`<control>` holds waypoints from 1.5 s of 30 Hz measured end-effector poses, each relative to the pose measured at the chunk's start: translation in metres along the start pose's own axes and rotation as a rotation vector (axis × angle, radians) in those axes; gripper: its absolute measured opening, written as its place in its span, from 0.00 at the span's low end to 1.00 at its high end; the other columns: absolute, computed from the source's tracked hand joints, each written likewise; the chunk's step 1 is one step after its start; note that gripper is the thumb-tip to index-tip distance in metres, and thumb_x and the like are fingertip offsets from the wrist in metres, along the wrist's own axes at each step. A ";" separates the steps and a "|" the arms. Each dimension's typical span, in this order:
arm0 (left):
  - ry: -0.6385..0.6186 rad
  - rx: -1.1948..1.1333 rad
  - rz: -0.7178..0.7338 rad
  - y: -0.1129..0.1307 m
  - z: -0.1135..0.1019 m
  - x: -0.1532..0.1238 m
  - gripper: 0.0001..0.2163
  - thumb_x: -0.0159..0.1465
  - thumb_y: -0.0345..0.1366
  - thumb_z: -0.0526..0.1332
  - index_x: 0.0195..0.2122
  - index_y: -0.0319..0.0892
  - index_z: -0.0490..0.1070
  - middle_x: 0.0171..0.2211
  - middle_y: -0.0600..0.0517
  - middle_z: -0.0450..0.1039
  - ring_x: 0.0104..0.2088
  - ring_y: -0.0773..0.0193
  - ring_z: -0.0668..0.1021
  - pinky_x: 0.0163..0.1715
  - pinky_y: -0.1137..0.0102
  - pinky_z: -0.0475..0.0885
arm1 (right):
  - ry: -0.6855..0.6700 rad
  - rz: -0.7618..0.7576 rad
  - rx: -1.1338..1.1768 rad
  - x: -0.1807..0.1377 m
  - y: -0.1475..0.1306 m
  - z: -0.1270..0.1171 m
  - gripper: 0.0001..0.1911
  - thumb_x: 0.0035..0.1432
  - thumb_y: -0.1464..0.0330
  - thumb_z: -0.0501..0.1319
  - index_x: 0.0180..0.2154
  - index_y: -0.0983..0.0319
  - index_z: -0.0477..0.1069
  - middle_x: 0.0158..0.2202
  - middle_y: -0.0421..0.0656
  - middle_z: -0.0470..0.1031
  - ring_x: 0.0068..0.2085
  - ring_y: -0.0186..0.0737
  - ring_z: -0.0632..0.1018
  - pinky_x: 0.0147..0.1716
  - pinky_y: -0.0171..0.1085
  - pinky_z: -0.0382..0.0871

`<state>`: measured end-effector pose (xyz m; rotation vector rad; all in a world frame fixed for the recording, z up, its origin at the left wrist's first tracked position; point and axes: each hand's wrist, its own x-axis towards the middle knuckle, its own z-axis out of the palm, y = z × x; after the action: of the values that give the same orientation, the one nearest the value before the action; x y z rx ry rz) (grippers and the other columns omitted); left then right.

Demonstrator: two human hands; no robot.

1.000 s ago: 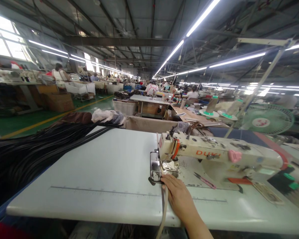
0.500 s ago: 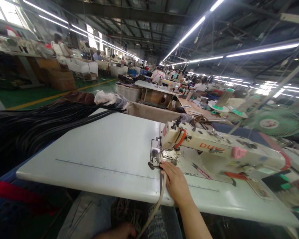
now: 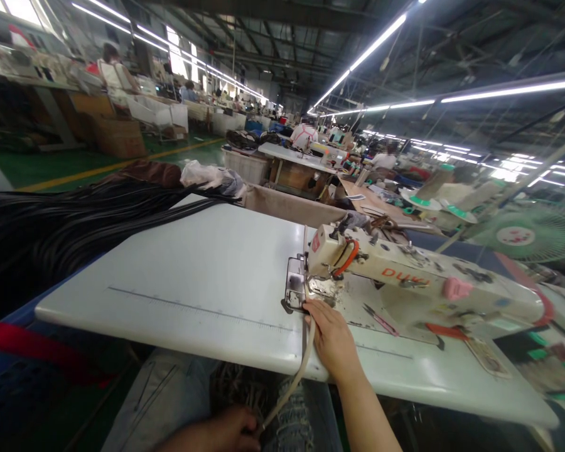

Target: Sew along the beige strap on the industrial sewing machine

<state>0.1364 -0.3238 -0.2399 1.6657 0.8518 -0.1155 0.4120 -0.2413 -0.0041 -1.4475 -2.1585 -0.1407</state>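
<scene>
sits at a wide white smooth table (image 3: pixel 188 257), before a cream metal sewing machine (image 3: pixel 433 285); with the right hand (image 3: pixel 332 336) grasps, and with the curled left hand (image 3: pixel 233 428) meets lower (gripping or not, cannot tell), a narrow flat beige strip (image 3: pixel 306 359), running from the needle end over the front table edge.

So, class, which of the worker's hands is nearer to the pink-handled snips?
Right. The right hand is at the tabletop, just left of the snips; the left hand is farther off, below the tabletop's near edge in the picture.
</scene>
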 end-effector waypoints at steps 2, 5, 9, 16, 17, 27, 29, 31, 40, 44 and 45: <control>0.011 0.027 -0.014 -0.003 0.001 0.002 0.13 0.58 0.49 0.70 0.34 0.45 0.77 0.40 0.54 0.76 0.44 0.55 0.77 0.43 0.66 0.69 | -0.002 0.003 0.003 0.000 -0.001 0.000 0.16 0.75 0.65 0.56 0.58 0.57 0.77 0.59 0.48 0.80 0.61 0.50 0.79 0.57 0.51 0.77; 0.003 0.053 -0.009 -0.005 0.002 0.003 0.16 0.59 0.52 0.68 0.30 0.43 0.76 0.35 0.53 0.74 0.42 0.56 0.75 0.41 0.67 0.68 | -0.001 0.009 0.004 0.001 -0.003 -0.001 0.16 0.75 0.65 0.56 0.57 0.58 0.77 0.59 0.48 0.80 0.61 0.50 0.79 0.58 0.51 0.76; -0.012 0.078 0.007 -0.003 0.001 0.001 0.21 0.60 0.57 0.67 0.29 0.42 0.75 0.34 0.53 0.72 0.41 0.57 0.74 0.42 0.67 0.68 | -0.018 0.019 -0.001 0.001 -0.005 -0.001 0.16 0.76 0.65 0.56 0.57 0.59 0.77 0.59 0.49 0.80 0.61 0.50 0.79 0.58 0.52 0.76; -0.043 0.119 -0.003 0.008 -0.006 -0.006 0.20 0.61 0.56 0.67 0.30 0.43 0.78 0.32 0.53 0.73 0.41 0.56 0.74 0.45 0.65 0.69 | -0.036 0.045 0.011 0.001 -0.007 -0.002 0.17 0.75 0.65 0.56 0.59 0.57 0.77 0.60 0.49 0.80 0.62 0.49 0.78 0.60 0.52 0.75; -0.048 0.123 -0.009 0.009 -0.006 -0.006 0.19 0.61 0.55 0.67 0.30 0.43 0.78 0.32 0.53 0.74 0.41 0.56 0.74 0.45 0.65 0.69 | -0.036 0.048 0.012 0.001 -0.008 -0.002 0.17 0.75 0.65 0.56 0.59 0.57 0.77 0.59 0.49 0.80 0.62 0.49 0.78 0.60 0.51 0.75; -0.050 0.149 -0.038 0.001 -0.002 -0.002 0.15 0.59 0.50 0.68 0.29 0.42 0.77 0.32 0.53 0.75 0.39 0.57 0.75 0.42 0.67 0.69 | -0.036 0.048 0.018 0.001 -0.008 -0.002 0.17 0.76 0.66 0.56 0.58 0.58 0.77 0.60 0.48 0.80 0.63 0.49 0.78 0.61 0.51 0.74; -0.050 0.144 -0.038 -0.002 -0.001 0.000 0.14 0.58 0.49 0.69 0.28 0.42 0.77 0.31 0.53 0.75 0.39 0.57 0.75 0.40 0.68 0.69 | -0.035 0.046 0.017 0.001 -0.008 -0.002 0.17 0.76 0.66 0.55 0.58 0.58 0.77 0.60 0.48 0.80 0.63 0.50 0.77 0.60 0.51 0.74; -0.050 0.135 -0.039 -0.004 0.000 0.001 0.14 0.58 0.48 0.69 0.28 0.42 0.77 0.31 0.54 0.74 0.38 0.57 0.75 0.39 0.68 0.68 | -0.034 0.045 0.014 0.001 -0.007 -0.002 0.17 0.76 0.65 0.55 0.58 0.58 0.77 0.60 0.48 0.80 0.63 0.50 0.78 0.60 0.52 0.74; -0.032 0.122 -0.052 -0.003 -0.001 -0.003 0.19 0.57 0.57 0.69 0.31 0.44 0.79 0.29 0.55 0.74 0.36 0.58 0.74 0.39 0.67 0.69 | -0.029 0.035 0.015 0.001 -0.006 -0.002 0.18 0.75 0.64 0.55 0.59 0.56 0.77 0.59 0.49 0.80 0.62 0.50 0.78 0.59 0.52 0.75; -0.027 0.131 -0.086 0.000 0.000 -0.004 0.16 0.57 0.52 0.69 0.32 0.43 0.79 0.28 0.55 0.73 0.34 0.59 0.73 0.36 0.68 0.67 | -0.031 0.043 0.016 0.002 -0.007 -0.003 0.17 0.75 0.64 0.55 0.59 0.57 0.77 0.59 0.48 0.80 0.62 0.50 0.78 0.60 0.52 0.75; -0.026 0.133 -0.096 0.001 0.001 -0.004 0.14 0.57 0.50 0.69 0.32 0.43 0.79 0.28 0.55 0.72 0.33 0.60 0.73 0.34 0.69 0.65 | -0.032 0.044 0.017 0.002 -0.007 -0.003 0.17 0.76 0.64 0.55 0.59 0.57 0.77 0.59 0.48 0.80 0.62 0.50 0.78 0.60 0.52 0.75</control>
<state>0.1339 -0.3263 -0.2375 1.7430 0.9214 -0.2646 0.4064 -0.2440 0.0010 -1.4964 -2.1465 -0.0836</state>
